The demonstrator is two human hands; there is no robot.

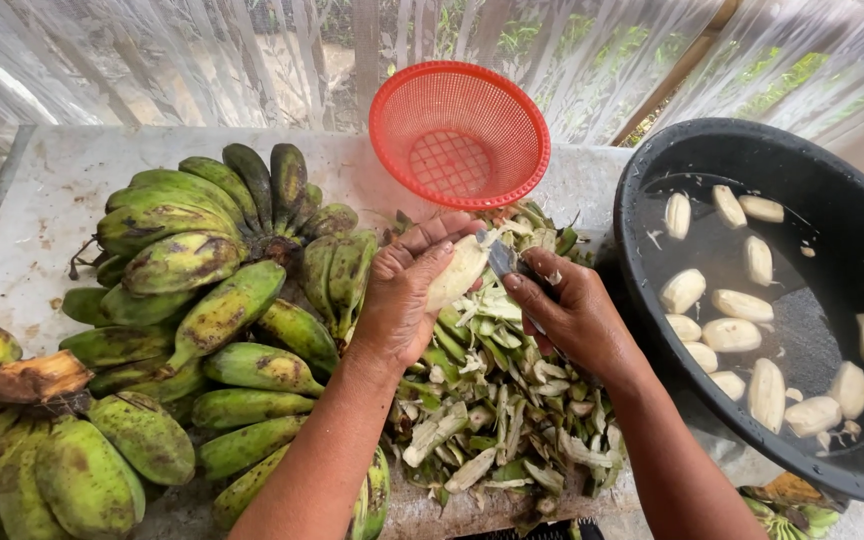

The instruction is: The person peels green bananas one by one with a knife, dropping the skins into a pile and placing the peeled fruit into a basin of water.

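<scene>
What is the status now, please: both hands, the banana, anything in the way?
Left hand grips pale peeled banana. Right hand holds small knife against it. Green peel pile underneath, nothing blocking.

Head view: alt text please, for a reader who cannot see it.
The left hand holds a peeled banana while the right hand sets a knife against it, above a heap of green peels. Green banana bunches lie to the left, a red basket behind, and a black tub of water with peeled bananas to the right.
</scene>
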